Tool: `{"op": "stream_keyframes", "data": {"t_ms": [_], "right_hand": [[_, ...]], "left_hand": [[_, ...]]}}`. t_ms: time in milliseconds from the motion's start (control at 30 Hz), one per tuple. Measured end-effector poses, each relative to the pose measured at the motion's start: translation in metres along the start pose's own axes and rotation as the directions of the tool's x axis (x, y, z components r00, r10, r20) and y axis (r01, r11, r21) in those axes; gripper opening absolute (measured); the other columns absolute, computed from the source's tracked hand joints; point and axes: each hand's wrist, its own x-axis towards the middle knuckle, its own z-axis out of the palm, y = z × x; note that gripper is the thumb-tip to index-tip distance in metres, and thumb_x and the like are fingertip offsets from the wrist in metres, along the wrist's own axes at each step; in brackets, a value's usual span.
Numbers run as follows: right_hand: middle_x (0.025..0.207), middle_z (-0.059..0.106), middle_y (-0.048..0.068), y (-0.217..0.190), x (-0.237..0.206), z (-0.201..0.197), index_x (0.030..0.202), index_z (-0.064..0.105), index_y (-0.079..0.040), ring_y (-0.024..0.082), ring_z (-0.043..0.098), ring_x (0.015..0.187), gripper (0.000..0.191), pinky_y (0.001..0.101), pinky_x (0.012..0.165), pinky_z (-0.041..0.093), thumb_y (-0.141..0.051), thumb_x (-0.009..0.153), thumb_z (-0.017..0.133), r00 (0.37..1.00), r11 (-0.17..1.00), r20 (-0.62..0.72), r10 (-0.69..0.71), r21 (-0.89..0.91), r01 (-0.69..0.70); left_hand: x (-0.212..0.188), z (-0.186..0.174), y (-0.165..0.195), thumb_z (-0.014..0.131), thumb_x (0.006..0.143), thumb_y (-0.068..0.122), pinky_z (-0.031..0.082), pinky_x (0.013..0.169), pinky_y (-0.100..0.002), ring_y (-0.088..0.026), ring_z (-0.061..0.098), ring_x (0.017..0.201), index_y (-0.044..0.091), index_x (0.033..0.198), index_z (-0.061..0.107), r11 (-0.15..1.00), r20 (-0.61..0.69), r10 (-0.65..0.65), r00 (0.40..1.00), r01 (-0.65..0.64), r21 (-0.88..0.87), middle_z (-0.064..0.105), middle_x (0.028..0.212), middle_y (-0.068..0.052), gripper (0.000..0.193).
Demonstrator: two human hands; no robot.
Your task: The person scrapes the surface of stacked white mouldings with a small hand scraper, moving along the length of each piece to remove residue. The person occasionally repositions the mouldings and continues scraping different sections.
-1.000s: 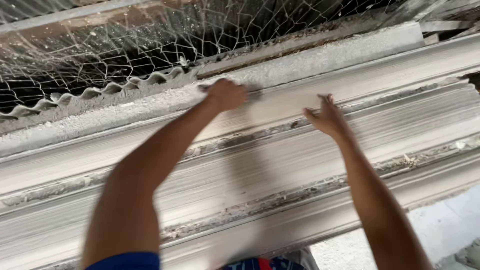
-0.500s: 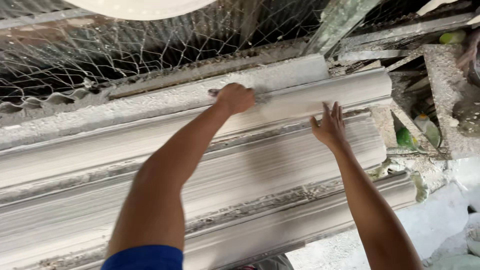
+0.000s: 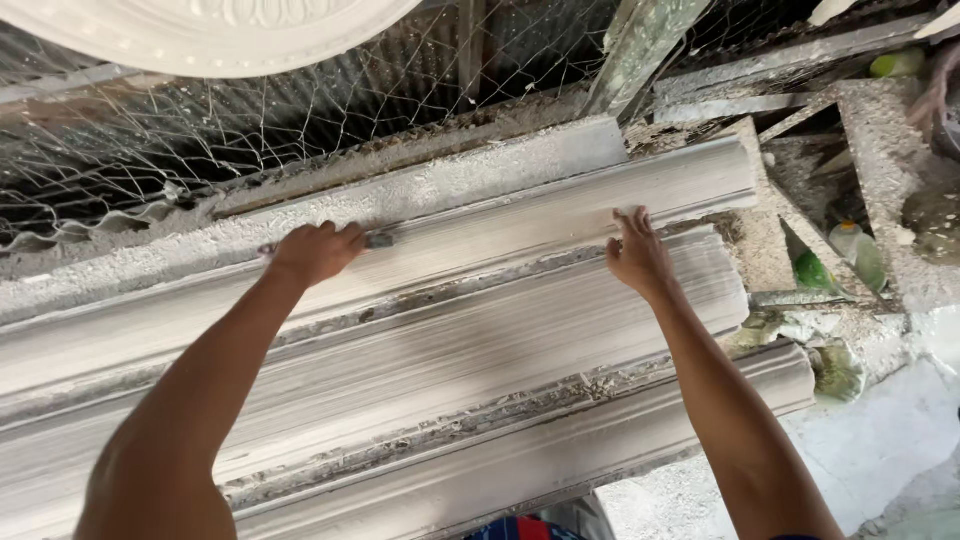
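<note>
The left hand [image 3: 315,252], left of the frame's centre, is curling its fingers around a small grey tool [image 3: 378,240] and pressing it on the uppermost plaster moulding [image 3: 520,225]. The right hand [image 3: 640,258], right of centre, is lying open with fingers spread on the same moulding. Wire mesh [image 3: 300,110] is hanging across the upper frame.

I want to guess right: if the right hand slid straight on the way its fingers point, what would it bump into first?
The right hand points up across the top white moulding. Going on, it would probably first meet the rough plaster ledge just behind, then the wire netting. Depth is hard to judge.
</note>
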Motion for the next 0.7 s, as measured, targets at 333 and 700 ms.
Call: {"op": "stream_keyframes", "data": {"t_ms": [333, 700], "right_hand": [[0.159, 0.026, 0.037, 0.018, 0.003, 0.008, 0.153, 0.039, -0.009, 0.05, 0.033, 0.145, 0.063, 0.0554, 0.114, 0.038, -0.022, 0.093, 0.052, 0.998, 0.996, -0.03, -0.059, 0.061, 0.061], [0.163, 0.031, 0.022, 0.083, 0.004, -0.044, 0.15, 0.044, -0.01, 0.039, 0.029, 0.151, 0.053, 0.0512, 0.12, 0.027, -0.017, 0.098, 0.053, 0.957, 0.925, 0.101, -0.273, 0.3, 0.232]], "left_hand": [[0.157, -0.123, 0.09, 0.052, 0.101, 0.019, 0.062, 0.085, -0.043, -0.03, 0.068, 0.109, 0.007, 0.123, 0.062, 0.99, -0.051, 0.1, 0.994, -0.105, -0.099, 0.061, 0.132, -0.008, 0.026], [0.398, -0.323, 0.264, 0.051, 0.094, 0.021, 0.063, 0.057, -0.044, -0.028, 0.073, 0.076, 0.005, 0.094, 0.072, 0.98, -0.492, 0.171, 0.854, -0.198, -0.003, 0.069, 0.104, -0.008, 0.027]]}}
